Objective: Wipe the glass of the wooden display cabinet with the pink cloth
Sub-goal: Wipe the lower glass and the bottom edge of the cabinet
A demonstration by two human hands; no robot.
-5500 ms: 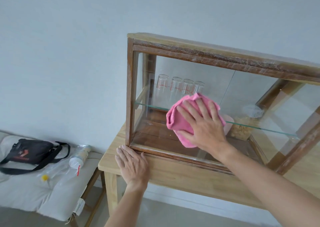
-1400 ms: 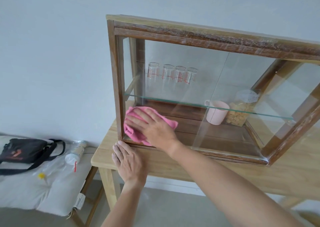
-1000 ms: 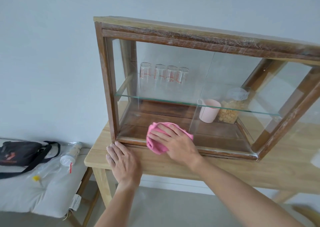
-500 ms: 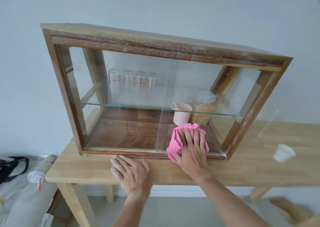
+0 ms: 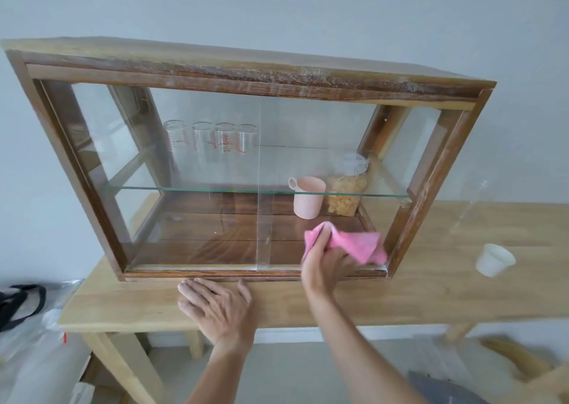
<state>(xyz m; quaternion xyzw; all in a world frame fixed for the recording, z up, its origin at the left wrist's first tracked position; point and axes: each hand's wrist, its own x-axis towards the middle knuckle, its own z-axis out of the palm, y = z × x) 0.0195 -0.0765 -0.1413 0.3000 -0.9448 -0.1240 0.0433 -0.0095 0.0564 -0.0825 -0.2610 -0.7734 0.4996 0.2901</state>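
The wooden display cabinet (image 5: 246, 74) with glass front panes stands on a light wooden table (image 5: 446, 286). My right hand (image 5: 326, 265) grips the pink cloth (image 5: 357, 245) and presses it against the lower right corner of the front glass, beside the right frame post. My left hand (image 5: 220, 306) lies flat, fingers spread, on the table edge just in front of the cabinet's bottom rail. Inside, several measuring glasses (image 5: 212, 140) stand on the glass shelf, and a pink cup (image 5: 308, 197) and a jar of flakes (image 5: 346, 191) sit on the cabinet floor.
A small white cup (image 5: 494, 260) stands on the table to the right of the cabinet. At the lower left are a black bag strap (image 5: 18, 306) and clear plastic wrapping (image 5: 34, 351). A pale wall is behind the cabinet.
My right hand has slid the cloth along the bottom of the glass from the left corner to the right corner. The view has shifted right, and my left hand moved right along the table edge.
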